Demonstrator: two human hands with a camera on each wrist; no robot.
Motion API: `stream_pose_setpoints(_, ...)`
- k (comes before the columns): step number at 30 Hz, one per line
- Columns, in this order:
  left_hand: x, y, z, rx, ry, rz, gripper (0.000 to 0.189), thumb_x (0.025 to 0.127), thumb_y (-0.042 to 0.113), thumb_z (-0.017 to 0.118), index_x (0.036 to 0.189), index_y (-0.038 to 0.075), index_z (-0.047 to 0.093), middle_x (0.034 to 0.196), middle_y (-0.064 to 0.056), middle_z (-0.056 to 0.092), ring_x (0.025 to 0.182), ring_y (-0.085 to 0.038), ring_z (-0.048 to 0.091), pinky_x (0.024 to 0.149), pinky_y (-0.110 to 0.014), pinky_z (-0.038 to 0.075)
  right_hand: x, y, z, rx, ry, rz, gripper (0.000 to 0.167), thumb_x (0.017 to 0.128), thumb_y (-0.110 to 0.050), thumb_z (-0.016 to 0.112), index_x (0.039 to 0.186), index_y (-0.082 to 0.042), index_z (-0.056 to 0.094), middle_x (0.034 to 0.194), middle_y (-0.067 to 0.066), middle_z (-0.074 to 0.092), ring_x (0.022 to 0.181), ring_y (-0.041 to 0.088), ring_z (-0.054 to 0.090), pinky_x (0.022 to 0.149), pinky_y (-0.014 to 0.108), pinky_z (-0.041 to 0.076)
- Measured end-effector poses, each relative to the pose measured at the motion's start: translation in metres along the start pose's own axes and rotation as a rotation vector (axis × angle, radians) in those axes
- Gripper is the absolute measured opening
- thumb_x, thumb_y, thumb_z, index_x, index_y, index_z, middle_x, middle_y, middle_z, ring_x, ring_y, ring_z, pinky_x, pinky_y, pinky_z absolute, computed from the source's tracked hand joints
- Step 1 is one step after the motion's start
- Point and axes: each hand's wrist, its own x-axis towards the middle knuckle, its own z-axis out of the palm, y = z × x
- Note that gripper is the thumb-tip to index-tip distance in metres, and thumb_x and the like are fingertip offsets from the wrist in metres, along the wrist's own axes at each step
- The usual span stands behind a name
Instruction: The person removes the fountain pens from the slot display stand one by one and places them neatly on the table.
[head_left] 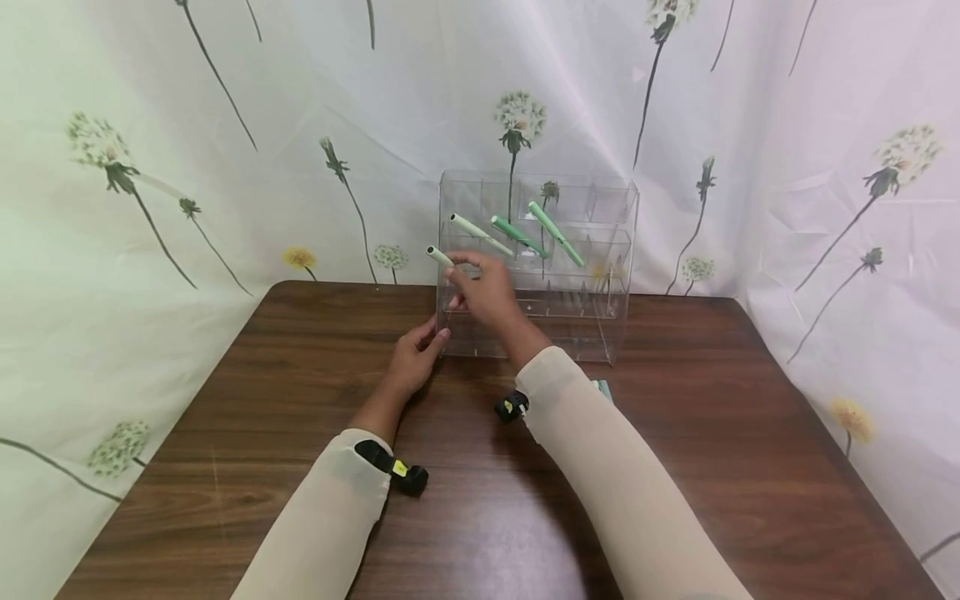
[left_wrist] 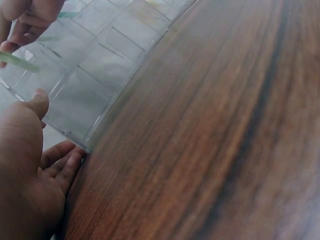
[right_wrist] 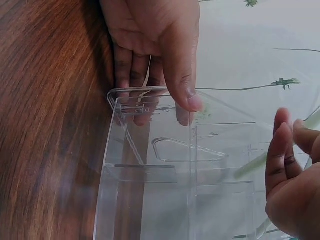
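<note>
A clear acrylic desk organizer with several compartments stands at the back of the table. My left hand holds its lower left side, thumb at the front edge and fingers along the side panel. My right hand pinches a pale green pen at the organizer's left end. The pen's lower part shows below the fingers in the left wrist view. Three more pens lean in the organizer: a pale one, a darker green one and a light green one.
Partly hidden by my right sleeve, a small pale teal item lies on the brown wooden table. A white curtain with dandelion prints hangs right behind the organizer and along both sides.
</note>
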Motion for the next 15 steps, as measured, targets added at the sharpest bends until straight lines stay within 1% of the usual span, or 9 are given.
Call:
stream_pose_setpoints(2, 0.000, 0.000, 0.001, 0.012, -0.003, -0.009, 0.057, 0.113, 0.041, 0.061, 0.165, 0.020, 0.050, 0.159, -0.020, 0.061, 0.143, -0.040, 0.061, 0.124, -0.057, 0.046, -0.002, -0.001, -0.001, 0.009, 0.003, -0.034, 0.030, 0.106, -0.014, 0.073, 0.136, -0.017, 0.078, 0.113, 0.013, 0.071, 0.054, 0.012, 0.066, 0.053, 0.026, 0.055)
stream_pose_setpoints(6, 0.001, -0.001, 0.002, 0.013, -0.002, -0.009, 0.057, 0.113, 0.041, 0.061, 0.165, 0.020, 0.050, 0.155, -0.021, 0.063, 0.141, -0.041, 0.062, 0.123, -0.057, 0.046, -0.005, -0.005, -0.004, 0.029, 0.008, -0.124, 0.031, 0.105, -0.010, 0.073, 0.136, -0.012, 0.077, 0.132, 0.006, 0.063, 0.056, 0.011, 0.064, 0.060, 0.038, 0.063)
stream_pose_setpoints(8, 0.002, -0.001, 0.002, 0.006, 0.004, -0.003, 0.057, 0.113, 0.040, 0.062, 0.165, 0.019, 0.051, 0.154, -0.022, 0.064, 0.140, -0.041, 0.063, 0.123, -0.057, 0.046, -0.006, -0.007, -0.005, 0.038, 0.011, -0.172, 0.031, 0.105, -0.008, 0.073, 0.136, -0.009, 0.077, 0.134, 0.008, 0.062, 0.057, 0.011, 0.062, 0.061, 0.039, 0.063)
stream_pose_setpoints(9, 0.002, -0.001, 0.002, 0.004, 0.008, -0.001, 0.057, 0.113, 0.040, 0.062, 0.164, 0.019, 0.051, 0.154, -0.022, 0.065, 0.140, -0.040, 0.064, 0.122, -0.056, 0.047, -0.008, -0.009, -0.006, 0.041, 0.012, -0.195, 0.031, 0.105, -0.007, 0.073, 0.135, -0.007, 0.077, 0.135, 0.008, 0.061, 0.057, 0.011, 0.062, 0.062, 0.039, 0.063)
stream_pose_setpoints(12, 0.001, -0.001, 0.002, -0.007, 0.016, -0.002, 0.057, 0.112, 0.038, 0.063, 0.164, 0.018, 0.052, 0.155, -0.021, 0.064, 0.140, -0.040, 0.063, 0.123, -0.056, 0.047, -0.012, -0.013, -0.010, 0.040, 0.017, -0.240, 0.030, 0.105, -0.007, 0.073, 0.135, -0.006, 0.077, 0.133, 0.009, 0.062, 0.059, 0.010, 0.061, 0.061, 0.031, 0.060)
stream_pose_setpoints(15, 0.000, 0.001, 0.002, -0.018, 0.014, -0.010, 0.056, 0.112, 0.036, 0.064, 0.164, 0.017, 0.052, 0.159, -0.020, 0.061, 0.142, -0.040, 0.062, 0.123, -0.056, 0.047, -0.018, -0.016, -0.015, 0.035, 0.023, -0.265, 0.030, 0.105, -0.007, 0.073, 0.134, -0.004, 0.077, 0.134, 0.009, 0.063, 0.061, 0.010, 0.062, 0.061, 0.026, 0.058)
